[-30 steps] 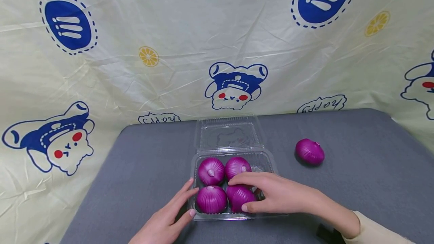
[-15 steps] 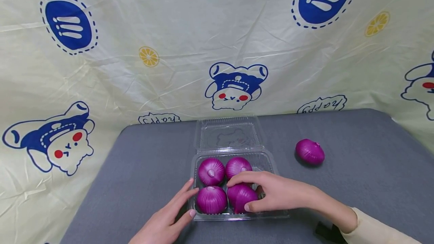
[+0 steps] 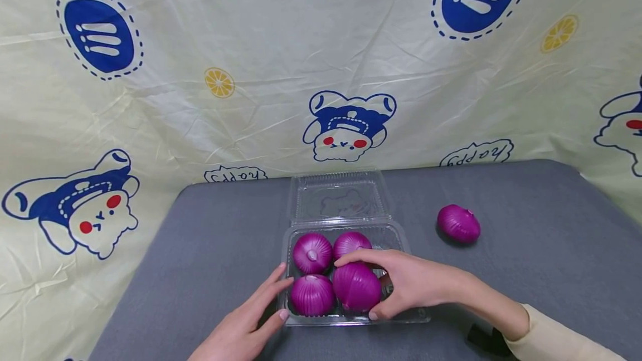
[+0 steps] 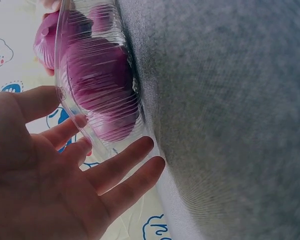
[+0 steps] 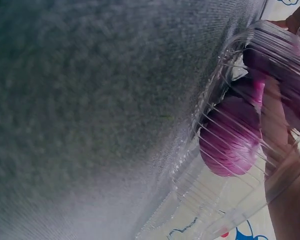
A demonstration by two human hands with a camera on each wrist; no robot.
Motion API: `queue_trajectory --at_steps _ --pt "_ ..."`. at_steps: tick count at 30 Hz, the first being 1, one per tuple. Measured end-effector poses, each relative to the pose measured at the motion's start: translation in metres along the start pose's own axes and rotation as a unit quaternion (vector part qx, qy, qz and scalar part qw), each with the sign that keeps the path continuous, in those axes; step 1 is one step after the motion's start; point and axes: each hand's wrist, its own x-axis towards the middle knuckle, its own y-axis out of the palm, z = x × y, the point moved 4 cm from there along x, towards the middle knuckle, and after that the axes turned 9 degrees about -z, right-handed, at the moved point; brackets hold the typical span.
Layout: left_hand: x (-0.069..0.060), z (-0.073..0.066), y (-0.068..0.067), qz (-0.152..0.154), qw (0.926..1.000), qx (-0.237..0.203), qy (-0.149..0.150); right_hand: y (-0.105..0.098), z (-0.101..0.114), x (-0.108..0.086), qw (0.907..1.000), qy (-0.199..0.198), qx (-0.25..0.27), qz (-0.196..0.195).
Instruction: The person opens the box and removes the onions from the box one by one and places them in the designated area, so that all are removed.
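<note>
An open clear plastic box [image 3: 351, 321] holds several purple onions. My right hand [image 3: 421, 283] grips the front right onion [image 3: 357, 287] between fingers and thumb; it sits slightly higher than the front left onion [image 3: 313, 295]. My left hand [image 3: 246, 316], fingers spread and fairly straight, touches the box's left edge. In the left wrist view that hand [image 4: 55, 165] has its thumb and some fingers at the rim of the box [image 4: 65, 100]. Through the clear wall in the right wrist view appear an onion [image 5: 230, 137] and part of my right hand [image 5: 285, 175].
A single purple onion [image 3: 458, 223] lies on the grey table [image 3: 225, 238] to the right of the box. The box's lid [image 3: 341, 196] lies folded back behind it. A patterned cloth [image 3: 271, 43] hangs behind the table. A dark object [image 3: 486, 341] is by the right wrist.
The onion in my right hand has risen a little and turned. My right thumb has shifted slightly right and down. The left hand has hardly moved.
</note>
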Motion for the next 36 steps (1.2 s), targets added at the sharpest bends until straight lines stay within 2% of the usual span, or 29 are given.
queue_trajectory --at_steps 5,13,25,31,36 --pt "0.0 -0.001 0.0 -0.002 1.0 0.005 0.002 -0.003 -0.001 0.0 0.9989 0.001 0.038 -0.028" --pt "-0.001 -0.002 -0.001 -0.009 0.9998 0.012 0.008 -0.007 0.001 -0.002 0.996 -0.009 0.048 -0.075" --pt "0.0 -0.002 0.001 -0.004 1.0 0.004 -0.001 -0.021 0.005 -0.021 0.9909 -0.002 -0.021 -0.133" --pt "0.0 -0.002 0.001 -0.005 1.0 0.004 -0.001 -0.031 0.004 -0.035 0.9868 0.002 -0.017 -0.161" --pt "0.001 -0.001 0.002 -0.003 1.0 0.001 -0.002 -0.039 0.001 -0.049 0.9809 -0.001 -0.038 -0.191"
